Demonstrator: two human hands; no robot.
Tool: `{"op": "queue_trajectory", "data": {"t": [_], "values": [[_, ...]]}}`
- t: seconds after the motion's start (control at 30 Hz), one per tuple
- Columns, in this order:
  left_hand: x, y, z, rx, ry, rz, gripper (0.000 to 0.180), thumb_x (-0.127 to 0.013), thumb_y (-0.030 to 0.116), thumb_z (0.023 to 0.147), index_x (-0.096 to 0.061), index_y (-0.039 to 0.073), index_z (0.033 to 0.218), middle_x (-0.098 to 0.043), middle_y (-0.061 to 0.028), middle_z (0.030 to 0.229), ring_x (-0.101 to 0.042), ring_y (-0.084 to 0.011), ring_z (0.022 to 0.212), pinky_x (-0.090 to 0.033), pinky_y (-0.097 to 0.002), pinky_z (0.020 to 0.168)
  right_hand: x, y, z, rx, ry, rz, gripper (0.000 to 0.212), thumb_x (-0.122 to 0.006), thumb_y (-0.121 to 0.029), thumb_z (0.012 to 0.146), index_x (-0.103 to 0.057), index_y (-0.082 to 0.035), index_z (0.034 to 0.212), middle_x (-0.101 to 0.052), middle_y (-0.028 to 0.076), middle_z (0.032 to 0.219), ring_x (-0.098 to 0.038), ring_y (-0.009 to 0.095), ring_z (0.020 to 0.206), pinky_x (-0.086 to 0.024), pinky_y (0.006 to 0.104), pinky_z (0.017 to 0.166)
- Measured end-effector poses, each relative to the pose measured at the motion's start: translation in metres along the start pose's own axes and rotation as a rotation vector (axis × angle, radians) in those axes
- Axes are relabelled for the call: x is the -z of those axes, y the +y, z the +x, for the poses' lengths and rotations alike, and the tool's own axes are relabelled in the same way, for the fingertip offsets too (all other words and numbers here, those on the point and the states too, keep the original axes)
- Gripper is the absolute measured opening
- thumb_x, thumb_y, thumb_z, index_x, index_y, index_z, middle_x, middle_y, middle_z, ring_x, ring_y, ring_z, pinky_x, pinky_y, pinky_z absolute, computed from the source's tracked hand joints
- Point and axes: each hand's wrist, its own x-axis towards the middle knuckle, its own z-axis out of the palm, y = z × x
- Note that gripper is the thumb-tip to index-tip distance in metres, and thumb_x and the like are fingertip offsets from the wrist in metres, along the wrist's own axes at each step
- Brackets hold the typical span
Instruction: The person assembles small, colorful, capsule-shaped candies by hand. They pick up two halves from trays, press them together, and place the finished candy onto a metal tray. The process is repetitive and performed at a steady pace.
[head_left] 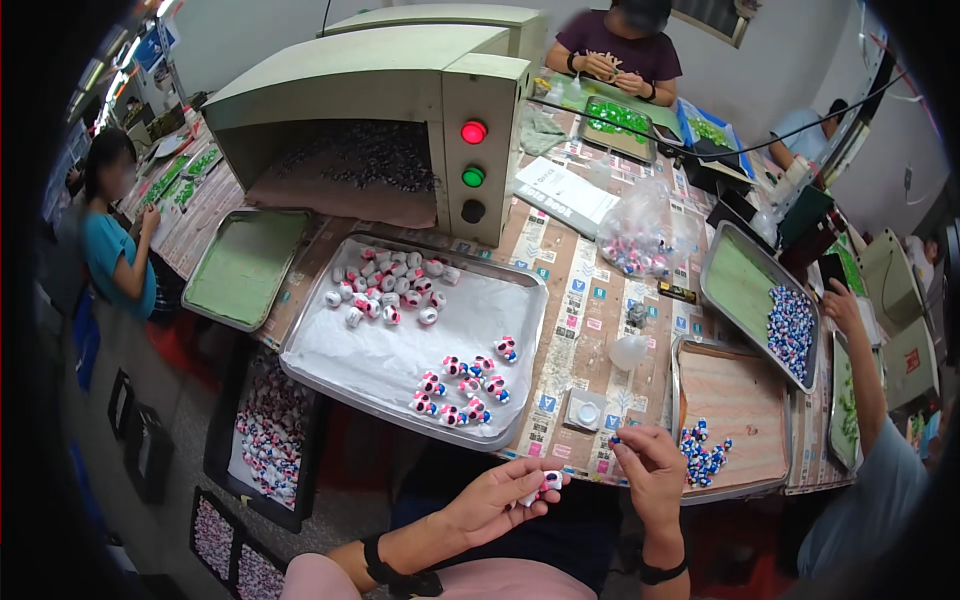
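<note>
One of the hands (492, 494) holds a glossy, rounded figurine (547, 484).

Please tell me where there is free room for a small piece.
On the middle tray, bare paper lies front-left, between the round white pieces and the near rim, and toward the back-right corner. The tray beside your right hand is bare behind its blue pieces. It is crowded at the middle tray's front-right, among the spotted figures.

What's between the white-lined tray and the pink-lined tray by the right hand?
In the head view: a small square block, a translucent rounded container and, farther back, a small grey object.
</note>
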Motion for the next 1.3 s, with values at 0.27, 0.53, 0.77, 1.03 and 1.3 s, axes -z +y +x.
{"op": "queue_trajectory", "data": {"t": [0.27,0.53,0.77,1.03,1.3], "values": [[0.011,-0.005,-0.003,-0.001,-0.092,-0.058,0.033,-0.052,0.012,0.096,-0.05,0.001,0.128,-0.061,-0.005,0.106,-0.058,-0.0091,0.086,-0.05,-0.0207,0.07,-0.02,-0.001,0.028,0.24,0.034,-0.387,0.012,-0.068,0.002,0.076,-0.068,0.0,0.088,-0.065,0.009,0.086,-0.062,0.019,0.079,-0.048,0.0271,0.065],[0.013,-0.005,-0.007,0.005,-0.036,-0.031,0.032,-0.052,0.012,0.096,-0.051,0.002,0.126,-0.061,-0.0059,0.107,-0.061,-0.0133,0.097,-0.053,-0.023,0.078,-0.031,0.004,0.036,0.387,-0.024,-0.536,0.013,-0.069,0.0,0.073,-0.067,-0.003,0.085,-0.064,0.01,0.085,-0.059,0.029,0.081,-0.046,0.0366,0.072],[0.009,-0.004,-0.005,-0.036,-0.025,-0.038,0.031,-0.053,0.01,0.096,-0.051,0.002,0.126,-0.06,-0.0052,0.107,-0.061,-0.0125,0.099,-0.053,-0.0229,0.08,-0.024,-0.005,0.022,0.223,-0.042,-0.34,0.013,-0.07,-0.001,0.075,-0.069,-0.002,0.088,-0.066,0.01,0.088,-0.061,0.022,0.08,-0.048,0.031,0.069],[0.008,-0.007,0.0,-0.024,-0.008,-0.018,0.032,-0.055,0.006,0.093,-0.051,0.002,0.125,-0.06,-0.0056,0.112,-0.06,-0.0123,0.103,-0.054,-0.0232,0.081,-0.023,-0.015,-0.029,-0.059,-0.132,0.127,0.017,-0.074,-0.003,0.078,-0.07,0.0,0.094,-0.066,0.008,0.091,-0.061,0.012,0.077,-0.048,0.022,0.066],[0.007,-0.009,0.003,-0.007,-0.006,0.019,0.034,-0.057,0.005,0.092,-0.053,0.002,0.125,-0.061,-0.0061,0.112,-0.06,-0.0123,0.102,-0.054,-0.0226,0.081,-0.023,-0.011,-0.037,-0.159,-0.134,0.148,0.016,-0.074,-0.004,0.078,-0.071,-0.002,0.093,-0.067,0.008,0.09,-0.062,0.011,0.078,-0.048,0.0215,0.067]]}}
